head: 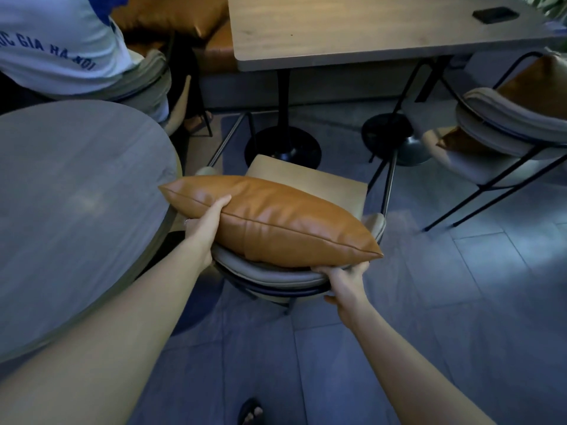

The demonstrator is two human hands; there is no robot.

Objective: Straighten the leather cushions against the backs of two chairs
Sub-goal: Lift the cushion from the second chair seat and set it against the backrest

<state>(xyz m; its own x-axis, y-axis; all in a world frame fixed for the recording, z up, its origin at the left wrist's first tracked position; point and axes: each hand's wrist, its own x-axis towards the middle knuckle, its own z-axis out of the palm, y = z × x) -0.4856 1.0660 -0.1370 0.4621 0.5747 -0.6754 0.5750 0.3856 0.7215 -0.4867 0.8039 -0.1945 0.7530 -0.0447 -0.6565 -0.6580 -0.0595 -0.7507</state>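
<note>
Left hand [205, 223] clamps the leather cushion's [276, 222] left end | right hand [345, 279] pinches its near corner | advice: seat it level against the chair back [276, 276], pressing evenly.

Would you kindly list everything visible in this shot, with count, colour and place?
leather cushion: one, tan, atop the near chair's backrest
near chair: one, beige seat, grey back, centre
second chair: one, grey, right, holding a tan cushion
rectangular table: one, wood, top
dark flat object: one, black, on that table
round table: one, grey, left
seated person: one, white shirt, top left
bench: one, tan, behind
left hand: grip on cushion's left side
right hand: grip at cushion's right corner
</note>
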